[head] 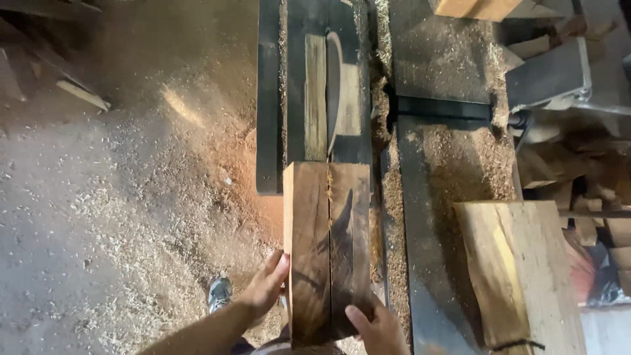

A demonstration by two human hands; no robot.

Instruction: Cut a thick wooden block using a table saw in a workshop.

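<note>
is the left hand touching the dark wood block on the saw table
Touching. The head view shows the left hand pressed flat against the left edge of the wood block.

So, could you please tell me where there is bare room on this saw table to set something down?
The dark strip between the plank under both hands and the pale slab is bare apart from sawdust. The top behind that slab is dusty but open. By the blade and at the right edge, with its offcuts, it is crowded.

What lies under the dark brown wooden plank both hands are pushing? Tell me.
The dark brown wooden plank rests on the black saw table, its near end overhanging a grey shoe on the sawdust floor. The table under it is covered.
</note>
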